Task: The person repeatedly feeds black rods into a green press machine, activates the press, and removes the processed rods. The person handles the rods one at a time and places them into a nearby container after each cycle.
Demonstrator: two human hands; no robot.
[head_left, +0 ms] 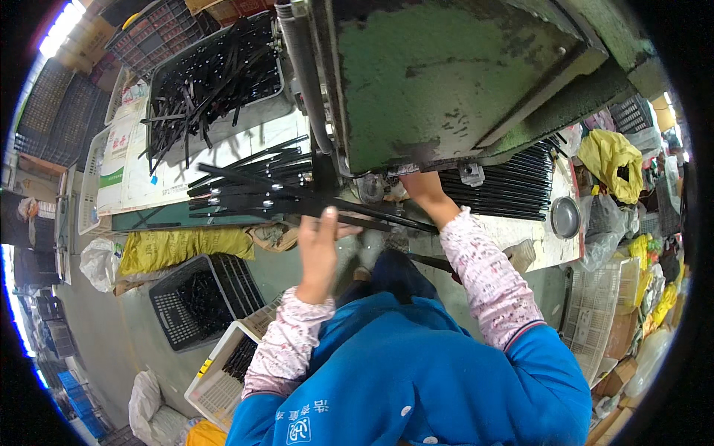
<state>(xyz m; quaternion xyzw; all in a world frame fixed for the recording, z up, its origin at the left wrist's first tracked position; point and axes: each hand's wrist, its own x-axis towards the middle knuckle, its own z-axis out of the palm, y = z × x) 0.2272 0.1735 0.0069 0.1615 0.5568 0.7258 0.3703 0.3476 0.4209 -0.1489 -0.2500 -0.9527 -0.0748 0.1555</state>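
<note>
My left hand (318, 249) is closed on a riveted set of long black bars (375, 215), its thumb lying along their near edge. The bars slant from the pile on the left toward my right forearm. Under the lower edge of a green machine (431, 89), my right hand (422, 187) reaches in; its fingers are hidden there. To the left lies a loose pile of black bars with shiny rivets (256, 182). Beside my right wrist, black tubes (506, 189) are stacked in close rows.
A grey bin (286, 97) heaped with black strips stands at the far left. A round metal dish (565, 217) sits on the right table. Below left are a black crate (175, 316) and a white crate (204, 386). Yellow sacking (186, 251) hangs under the left table.
</note>
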